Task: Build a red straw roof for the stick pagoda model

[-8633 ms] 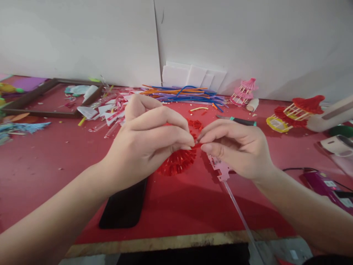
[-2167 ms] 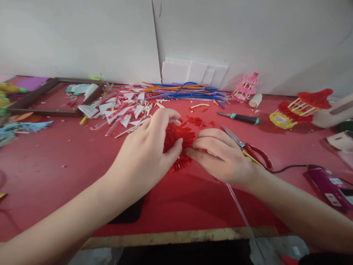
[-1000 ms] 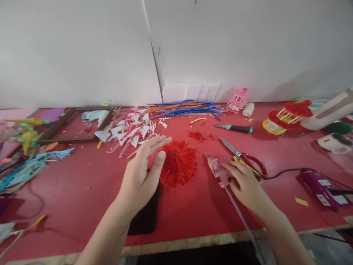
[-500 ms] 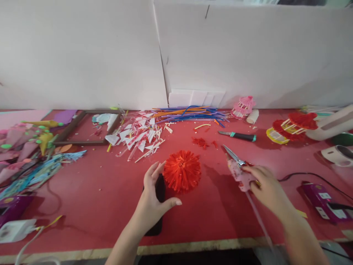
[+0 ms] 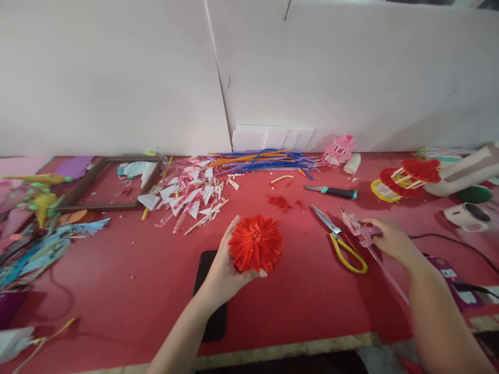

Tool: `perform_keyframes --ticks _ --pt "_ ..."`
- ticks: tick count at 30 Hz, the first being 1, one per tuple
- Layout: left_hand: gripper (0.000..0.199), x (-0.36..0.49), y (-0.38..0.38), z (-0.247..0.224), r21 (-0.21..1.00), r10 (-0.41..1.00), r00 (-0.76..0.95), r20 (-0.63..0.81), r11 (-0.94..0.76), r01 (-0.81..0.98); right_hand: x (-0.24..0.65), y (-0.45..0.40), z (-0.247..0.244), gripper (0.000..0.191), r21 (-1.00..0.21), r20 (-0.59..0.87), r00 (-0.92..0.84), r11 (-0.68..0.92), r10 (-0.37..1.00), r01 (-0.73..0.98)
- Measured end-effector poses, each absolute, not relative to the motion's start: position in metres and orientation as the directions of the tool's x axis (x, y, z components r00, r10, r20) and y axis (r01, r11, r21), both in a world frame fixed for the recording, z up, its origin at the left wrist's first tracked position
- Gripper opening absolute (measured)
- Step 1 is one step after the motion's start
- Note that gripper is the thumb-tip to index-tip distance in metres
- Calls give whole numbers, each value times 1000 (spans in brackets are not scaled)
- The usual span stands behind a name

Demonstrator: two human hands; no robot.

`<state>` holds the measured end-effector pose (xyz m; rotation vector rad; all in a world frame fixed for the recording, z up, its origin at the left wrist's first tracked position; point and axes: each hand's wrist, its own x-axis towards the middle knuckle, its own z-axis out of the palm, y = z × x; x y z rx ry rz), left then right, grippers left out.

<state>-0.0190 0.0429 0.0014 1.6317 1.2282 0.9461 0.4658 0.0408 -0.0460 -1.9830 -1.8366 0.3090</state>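
A round, fringed red pompom-like piece (image 5: 255,243) sits in my left hand (image 5: 226,270), whose fingers and thumb wrap its left side and lower edge. Farther right, my right hand (image 5: 390,240) is closed around a pink glue gun (image 5: 357,229), its tip pointing up and left. A clear glue stick trails from its back toward the table's front edge. Scissors with yellow handles (image 5: 345,249) lie between the red piece and the glue gun. A black phone (image 5: 215,322) is partly under my left forearm.
A cutter (image 5: 331,192) and red scraps (image 5: 279,202) lie beyond. Pipe cleaners (image 5: 265,160) and wrapper scraps (image 5: 191,195) line the back. A brown frame (image 5: 93,182) is left; red-yellow models (image 5: 405,179), a mug (image 5: 468,216) and a power strip (image 5: 456,280) are right.
My left hand has closed on the red piece. My right hand has moved right with the glue gun, uncovering the scissors' yellow handles. The view has shifted slightly.
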Motion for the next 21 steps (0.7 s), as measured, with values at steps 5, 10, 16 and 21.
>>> perform_keyframes --ticks 5,10,16,21 --pt "73 -16 44 15 940 960 245 133 -201 276 467 45 -46 48 -492 59 170 -119 984 863" --pt "66 -25 43 23 951 948 288 136 -206 230 467 44 -43 42 -545 53 228 -163 972 822" --pt "76 -32 41 25 972 947 320 9 -83 219 442 36 -17 37 -674 97 274 -139 957 725" --pt "75 -39 36 15 977 943 327 -63 -7 211 380 13 13 12 -810 191 221 27 956 586"
